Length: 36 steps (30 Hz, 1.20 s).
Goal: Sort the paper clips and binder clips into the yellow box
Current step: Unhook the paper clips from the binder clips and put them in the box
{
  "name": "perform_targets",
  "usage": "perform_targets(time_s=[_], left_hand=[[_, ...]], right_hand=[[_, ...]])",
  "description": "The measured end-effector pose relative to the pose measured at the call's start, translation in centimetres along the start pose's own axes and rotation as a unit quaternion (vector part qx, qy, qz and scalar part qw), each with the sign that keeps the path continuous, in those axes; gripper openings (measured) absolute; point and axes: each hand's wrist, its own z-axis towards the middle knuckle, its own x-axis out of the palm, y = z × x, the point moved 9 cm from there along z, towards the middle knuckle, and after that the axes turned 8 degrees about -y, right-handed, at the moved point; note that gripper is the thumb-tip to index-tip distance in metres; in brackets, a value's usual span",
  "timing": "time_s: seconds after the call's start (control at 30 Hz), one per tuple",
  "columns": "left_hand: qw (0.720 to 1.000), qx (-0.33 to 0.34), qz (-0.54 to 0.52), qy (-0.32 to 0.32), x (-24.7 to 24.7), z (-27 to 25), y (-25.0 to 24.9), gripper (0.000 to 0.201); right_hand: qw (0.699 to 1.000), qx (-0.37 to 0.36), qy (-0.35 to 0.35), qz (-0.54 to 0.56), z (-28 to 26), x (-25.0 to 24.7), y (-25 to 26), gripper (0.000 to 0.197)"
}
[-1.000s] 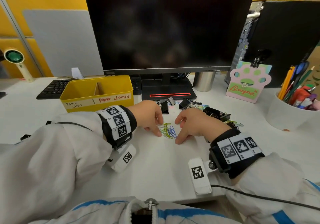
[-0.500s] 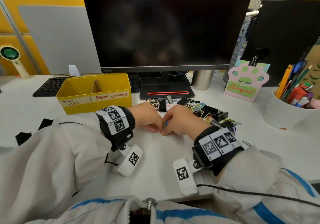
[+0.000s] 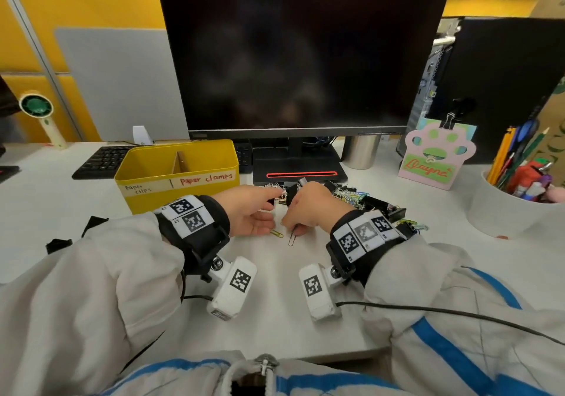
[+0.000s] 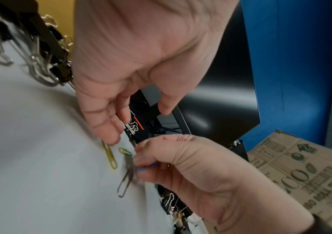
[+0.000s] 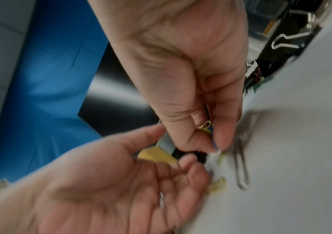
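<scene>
Both wrist views are blurred, so we cannot count the paper clips (image 5: 208, 126) pinched in our right hand (image 3: 307, 209). Our left hand (image 3: 250, 212) lies with fingers loose, grip apart, holding nothing, a yellow clip (image 3: 276, 233) at its fingertips. The yellow box (image 3: 177, 175) stands far left on the counter (image 3: 275, 304).

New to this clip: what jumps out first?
The two hands meeting mid-desk: the right hand pinches a bunch of coloured paper clips, while the left hand lies palm-up beside it, fingers relaxed. A yellow paper clip and a grey paper clip lie loose below them. Left of the hands stands the yellow box, labelled for clips and clamps.
</scene>
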Motion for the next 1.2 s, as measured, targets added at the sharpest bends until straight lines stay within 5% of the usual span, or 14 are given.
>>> perform_targets(time_s=[0.17, 0.3, 0.4, 0.57, 0.7, 0.87, 0.97, 1.1, 1.2], left_hand=[[0.98, -0.084, -0.168, 0.064, 0.9, -0.5, 0.7, 0.066], [0.954, -0.091, -0.266, 0.108, 1.9, -1.0, 0.4, 0.049], [0.955, -0.09, -0.272, 0.081, 1.2, -1.0, 0.5, 0.039], [0.985, -0.058, -0.155, 0.047, -0.1, -0.1, 0.6, 0.034], [0.996, 0.061, 0.055, -0.033, -1.1, -0.1, -0.8, 0.037], [0.967, 0.119, 0.207, -0.084, -1.7, 0.1, -1.5, 0.069], [0.959, 0.134, 0.236, -0.086, -1.8, 0.7, -1.9, 0.079], [0.887, 0.219, 0.405, -0.047, -0.7, 0.7, -2.7, 0.045], [0.859, 0.271, 0.435, 0.016, 0.7, 0.0, -2.5, 0.034]], right_hand=[[0.99, -0.078, -0.013, 0.116, -0.6, -2.3, 3.1, 0.019], [0.981, -0.178, 0.022, 0.077, -2.2, -2.7, 6.2, 0.027], [0.978, -0.186, 0.016, 0.087, -2.1, -3.5, 5.9, 0.02], [0.98, -0.144, -0.062, 0.122, -0.7, -4.8, 3.6, 0.011], [0.989, -0.146, -0.005, 0.018, -0.2, -2.4, 1.8, 0.023], [0.973, -0.171, 0.114, -0.101, -1.9, 0.6, 0.2, 0.059], [0.977, -0.171, 0.101, -0.072, -1.6, 0.4, -0.3, 0.048], [0.98, -0.183, 0.059, -0.052, -1.4, -0.3, 0.0, 0.023], [0.981, -0.183, 0.054, -0.046, -1.6, -0.5, 0.2, 0.016]])
